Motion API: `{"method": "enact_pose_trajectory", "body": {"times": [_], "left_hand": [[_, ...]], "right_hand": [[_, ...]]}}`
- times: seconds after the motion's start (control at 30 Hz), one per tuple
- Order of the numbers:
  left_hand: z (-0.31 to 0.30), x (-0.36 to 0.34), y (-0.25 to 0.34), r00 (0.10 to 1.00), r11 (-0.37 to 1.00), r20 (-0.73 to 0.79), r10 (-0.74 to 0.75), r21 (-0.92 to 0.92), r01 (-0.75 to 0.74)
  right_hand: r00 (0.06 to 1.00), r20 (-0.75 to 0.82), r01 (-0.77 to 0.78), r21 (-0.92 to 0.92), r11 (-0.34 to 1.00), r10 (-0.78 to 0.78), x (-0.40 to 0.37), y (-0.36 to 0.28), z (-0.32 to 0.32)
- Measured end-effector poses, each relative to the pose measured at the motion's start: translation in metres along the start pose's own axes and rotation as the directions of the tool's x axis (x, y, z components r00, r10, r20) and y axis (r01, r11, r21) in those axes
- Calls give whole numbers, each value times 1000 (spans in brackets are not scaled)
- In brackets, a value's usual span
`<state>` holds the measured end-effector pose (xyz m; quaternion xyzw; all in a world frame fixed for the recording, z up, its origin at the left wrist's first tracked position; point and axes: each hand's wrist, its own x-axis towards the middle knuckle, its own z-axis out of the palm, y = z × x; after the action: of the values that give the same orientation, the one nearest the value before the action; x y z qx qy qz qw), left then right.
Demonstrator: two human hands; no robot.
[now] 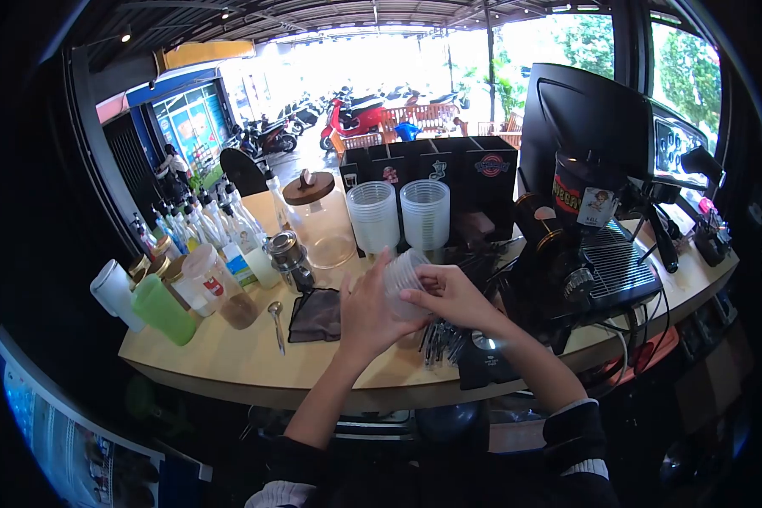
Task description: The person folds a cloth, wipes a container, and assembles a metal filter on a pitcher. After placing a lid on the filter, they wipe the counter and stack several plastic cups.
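Observation:
A short stack of clear plastic cups [405, 286] is held tilted above the counter, between both hands. My left hand [368, 311] is wrapped round the left side and underside of the cups. On their right side, my right hand [447, 295] grips them near the rim, its fingers bent. Just behind stand two taller stacks of clear cups, one on the left [372, 216] and one on the right [425, 213]. A dark folded cloth [316, 316] lies on the counter left of my left hand.
A glass jar with a wooden lid [326, 229], a metal spoon [277, 327], a green cup [162, 310] and several bottles stand or lie on the left of the counter [229, 360]. An espresso machine [614, 262] is at the right. A person [175, 169] is outside.

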<state>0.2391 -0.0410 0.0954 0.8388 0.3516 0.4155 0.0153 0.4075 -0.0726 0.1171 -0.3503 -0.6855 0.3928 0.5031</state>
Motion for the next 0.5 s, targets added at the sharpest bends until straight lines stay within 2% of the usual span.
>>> {"method": "enact_pose_trajectory", "body": {"times": [0.1, 0.17, 0.2, 0.27, 0.33, 0.43, 0.5], "left_hand": [[9, -2, -3, 1000, 998, 7, 26, -52, -26], [14, -3, -3, 1000, 995, -1, 18, -95, -18], [17, -5, -2, 1000, 991, -12, 10, -135, -12], [21, -8, -5, 1000, 989, 6, -19, -149, 20], [22, -11, -10, 999, 987, 20, -45, -155, 47], [30, -16, -24, 992, 960, -10, -125, -256, 118], [42, -19, -41, 970, 880, -51, -238, -434, 193]], "right_hand": [[997, 70, -43, -8, 999, 44, -8, 3, -11], [998, 60, -7, -154, 988, 17, -14, 5, -15], [998, 62, -15, -153, 988, 24, -16, 5, -16], [999, -2, -41, -219, 975, 42, -18, 3, -20], [998, -36, -66, -191, 979, 61, -18, 0, -26], [991, -123, -74, -172, 982, 53, -14, -7, -33], [978, -208, -35, -206, 978, -8, -8, -9, -38]]}}
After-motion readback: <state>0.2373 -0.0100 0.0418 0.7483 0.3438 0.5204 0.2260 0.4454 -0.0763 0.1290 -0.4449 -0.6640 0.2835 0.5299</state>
